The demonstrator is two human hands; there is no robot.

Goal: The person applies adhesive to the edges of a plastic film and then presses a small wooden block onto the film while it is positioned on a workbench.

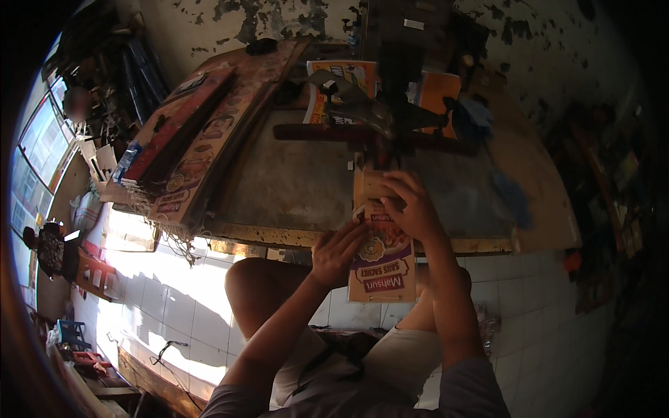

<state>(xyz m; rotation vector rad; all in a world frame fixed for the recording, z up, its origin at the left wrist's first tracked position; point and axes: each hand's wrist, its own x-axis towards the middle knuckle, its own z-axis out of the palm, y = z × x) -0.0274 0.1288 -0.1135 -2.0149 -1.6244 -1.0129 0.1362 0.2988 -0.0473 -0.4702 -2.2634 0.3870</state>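
A long printed packaging strip (380,268) in orange and purple lies at the table's front edge. Its near end hangs over my lap, and its far end reaches under the dark metal machine (376,118). From the left, my left hand (338,252) holds the strip's side edge, its fingers laid over the print and its thumb hidden. Farther up, my right hand (412,210) rests on the strip with bent fingers and thumb apart, close to the machine's lower part.
Stacked long printed strips (198,150) and a red board (178,125) lie on the left of the worktable (279,184). Orange printed sheets (442,90) stand behind the machine. A blue cloth (512,198) lies at the right. Frayed threads (185,240) hang from the left edge.
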